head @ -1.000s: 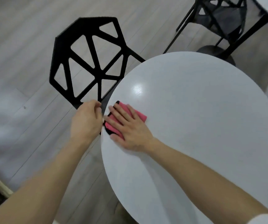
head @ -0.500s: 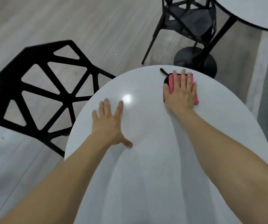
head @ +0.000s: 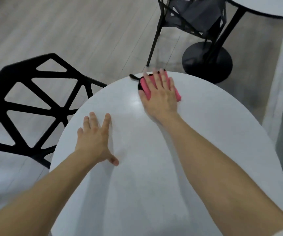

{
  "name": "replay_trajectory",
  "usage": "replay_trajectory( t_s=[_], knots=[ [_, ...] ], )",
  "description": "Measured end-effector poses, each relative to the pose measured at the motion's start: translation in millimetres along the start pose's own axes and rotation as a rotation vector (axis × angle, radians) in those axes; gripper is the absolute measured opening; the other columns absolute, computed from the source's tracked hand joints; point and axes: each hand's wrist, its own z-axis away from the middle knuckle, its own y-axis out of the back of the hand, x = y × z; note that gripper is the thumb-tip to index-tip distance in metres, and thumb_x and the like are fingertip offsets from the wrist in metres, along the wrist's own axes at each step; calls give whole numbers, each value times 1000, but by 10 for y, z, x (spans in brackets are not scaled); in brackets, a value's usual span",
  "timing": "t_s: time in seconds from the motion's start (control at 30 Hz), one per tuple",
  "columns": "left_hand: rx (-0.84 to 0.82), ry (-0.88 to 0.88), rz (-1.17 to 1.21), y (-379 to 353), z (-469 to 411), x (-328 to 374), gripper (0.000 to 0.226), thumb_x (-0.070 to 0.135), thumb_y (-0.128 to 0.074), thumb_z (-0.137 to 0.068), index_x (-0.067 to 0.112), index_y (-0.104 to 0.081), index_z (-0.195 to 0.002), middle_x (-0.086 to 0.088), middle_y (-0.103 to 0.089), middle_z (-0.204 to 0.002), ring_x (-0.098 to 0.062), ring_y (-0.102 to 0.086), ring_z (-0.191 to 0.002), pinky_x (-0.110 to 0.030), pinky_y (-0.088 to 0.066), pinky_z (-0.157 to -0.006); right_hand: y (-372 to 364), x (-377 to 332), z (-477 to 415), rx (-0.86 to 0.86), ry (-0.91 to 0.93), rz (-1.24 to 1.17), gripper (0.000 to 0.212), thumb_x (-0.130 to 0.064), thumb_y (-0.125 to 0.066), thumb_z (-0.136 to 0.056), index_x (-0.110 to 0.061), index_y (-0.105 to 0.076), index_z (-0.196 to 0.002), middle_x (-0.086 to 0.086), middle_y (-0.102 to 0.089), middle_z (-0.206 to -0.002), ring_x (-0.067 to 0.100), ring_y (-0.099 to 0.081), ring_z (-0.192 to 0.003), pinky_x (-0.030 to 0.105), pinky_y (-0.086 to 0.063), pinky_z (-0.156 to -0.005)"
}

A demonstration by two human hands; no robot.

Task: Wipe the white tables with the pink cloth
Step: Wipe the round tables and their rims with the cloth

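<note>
A round white table (head: 205,150) fills the lower middle of the head view. At its far edge lies the pink cloth (head: 145,86), with a black underside and a black loop poking out on the left. My right hand (head: 160,96) lies flat on the cloth with straight, spread fingers and presses it to the tabletop. My left hand (head: 95,138) rests flat on the table's left part, fingers spread, holding nothing.
A black chair (head: 26,106) with a lattice of triangles stands close against the table's left edge. Beyond the table stand a second black chair (head: 193,16) and another white table (head: 265,7) on a black pedestal base (head: 207,62). Grey wood floor lies around.
My right hand slid the cloth from the table's left edge to its far edge, then slightly left along it. My left hand came off the table's rim and settled flat on the tabletop.
</note>
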Motion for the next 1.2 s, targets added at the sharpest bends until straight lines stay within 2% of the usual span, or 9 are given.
replay_trajectory(
  t_s=[0.13,0.27,0.43,0.57,0.77,0.93,1.0,1.13,1.2],
  knots=[
    [14,-69,-81,49,3,110,189,79,-97,-37,23,37,-159,-16,42,-167,-43,24,-161,-66,-25,-127,273,1123,365,26,-343,35,74,-65,-18,-109,-32,-8,-174,5,-2,-183,27,2,-169,57,-9,-135],
    [20,-148,-38,61,-16,110,185,67,-103,-37,42,35,-158,-9,32,-172,-40,20,-163,-69,-31,-123,219,701,225,40,-526,35,74,-59,-19,-109,-27,-10,-175,16,0,-182,36,4,-168,65,-7,-132],
    [9,-150,-88,57,-61,98,182,69,-102,-39,47,35,-157,-8,34,-171,-39,20,-163,-67,-33,-122,-19,-646,-132,-36,-36,17,71,-57,-18,-110,-27,-15,-174,17,-2,-181,36,6,-168,65,0,-130],
    [25,-147,-108,52,-63,116,182,72,-101,-36,48,32,-158,-8,29,-172,-39,14,-164,-65,-41,-118,-18,-419,-122,-38,105,-20,71,-63,-22,-109,-34,-19,-173,5,-8,-183,27,2,-169,55,0,-134],
    [16,-149,-85,45,-41,128,183,69,-103,-34,48,29,-160,-8,26,-173,-41,14,-164,-68,-39,-119,277,1341,698,60,-274,53,72,-64,-22,-111,-32,-15,-174,5,-6,-183,27,0,-169,56,-10,-135],
    [21,-143,-69,35,-68,111,184,68,-103,-33,50,31,-158,-7,27,-174,-40,14,-164,-68,-39,-118,323,1182,711,67,-585,40,75,-62,-22,-108,-29,-9,-175,12,-2,-182,33,2,-169,63,-7,-133],
    [29,-144,-63,40,-82,108,184,67,-104,-33,50,29,-159,-7,27,-174,-39,14,-164,-68,-39,-118,263,691,457,59,-500,34,76,-60,-21,-107,-27,-12,-175,15,-4,-182,36,2,-168,65,-6,-131],
    [40,-133,-63,18,-101,93,182,66,-104,-35,48,25,-162,-6,29,-174,-37,16,-164,-66,-38,-120,59,-648,221,-19,-97,-10,73,-58,-21,-110,-27,-12,-175,14,0,-182,36,8,-168,63,1,-131],
    [41,-132,-71,2,-92,91,181,68,-102,-34,46,23,-163,-7,29,-175,-36,16,-165,-66,-37,-121,15,-894,264,-87,61,-26,70,-58,-23,-111,-30,-14,-174,9,-1,-183,31,7,-169,59,2,-132]
  ],
)
